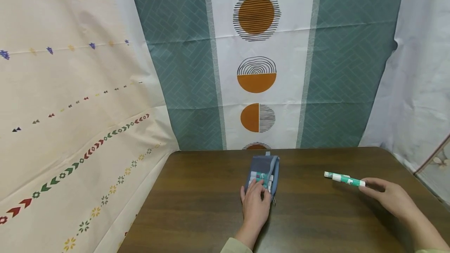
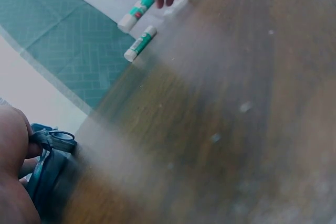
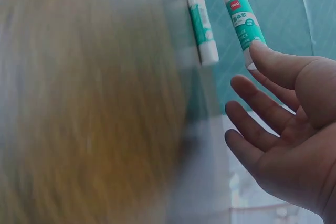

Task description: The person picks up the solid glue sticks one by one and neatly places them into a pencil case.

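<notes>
A grey-blue zip pouch (image 1: pixel 261 164) lies on the table, with white-and-green glue sticks (image 1: pixel 260 175) showing in its opening. My left hand (image 1: pixel 256 206) holds the pouch at its near end, fingertips over those sticks; in the left wrist view the pouch (image 2: pixel 50 174) partly hides the fingers. Farther right, my right hand (image 1: pixel 391 198) pinches one end of a glue stick (image 3: pixel 242 19) between thumb and index finger, its other fingers loosely bent. Just beyond that one, a second glue stick (image 3: pixel 203 30) lies apart from the hand.
The brown wooden table (image 1: pixel 197 206) ends at a green-and-white curtain (image 1: pixel 190 89) behind. A cream patterned cloth (image 1: pixel 70 108) hangs along the left, and a white cloth (image 1: pixel 422 89) hangs on the right.
</notes>
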`<state>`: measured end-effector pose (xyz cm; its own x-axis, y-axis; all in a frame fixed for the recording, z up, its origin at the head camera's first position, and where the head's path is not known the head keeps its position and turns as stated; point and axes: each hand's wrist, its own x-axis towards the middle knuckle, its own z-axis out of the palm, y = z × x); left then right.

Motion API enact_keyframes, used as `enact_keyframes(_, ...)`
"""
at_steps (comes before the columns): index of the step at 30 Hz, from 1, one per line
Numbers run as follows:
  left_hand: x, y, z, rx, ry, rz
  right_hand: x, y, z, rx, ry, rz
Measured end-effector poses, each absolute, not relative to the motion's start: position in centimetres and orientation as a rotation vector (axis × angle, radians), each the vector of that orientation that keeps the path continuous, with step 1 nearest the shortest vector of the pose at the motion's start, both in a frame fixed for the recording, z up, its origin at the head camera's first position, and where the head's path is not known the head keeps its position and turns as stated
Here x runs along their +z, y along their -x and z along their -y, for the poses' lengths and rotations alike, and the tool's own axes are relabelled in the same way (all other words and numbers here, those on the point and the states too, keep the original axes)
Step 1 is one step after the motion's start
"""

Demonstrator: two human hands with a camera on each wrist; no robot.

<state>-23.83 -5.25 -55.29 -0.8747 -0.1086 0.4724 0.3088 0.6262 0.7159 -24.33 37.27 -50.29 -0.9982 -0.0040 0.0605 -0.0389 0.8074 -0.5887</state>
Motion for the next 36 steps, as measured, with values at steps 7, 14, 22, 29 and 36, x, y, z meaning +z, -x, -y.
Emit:
enact_keyframes(7,-55.3,23.9,5.3,-1.165,0.153,2.39,-49.6,25.0,-34.5,0.973,-0.099,2.882)
enact_keyframes(14,-55.4,24.0,5.3,-1.149,0.156,2.388,-49.5,25.9,-32.2,0.989,-0.147,2.872)
enact_keyframes(22,-55.5,24.0,5.3,-1.148,0.147,2.386,-49.1,27.1,-28.9,1.034,-0.168,2.839)
enact_keyframes(29,-55.4,24.1,5.2,-1.145,0.157,2.384,-48.8,27.9,-25.7,1.09,-0.24,2.816)
enact_keyframes(36,-55.3,24.1,5.2,-1.156,0.142,2.408,-49.1,28.6,-23.3,1.12,-0.259,2.805)
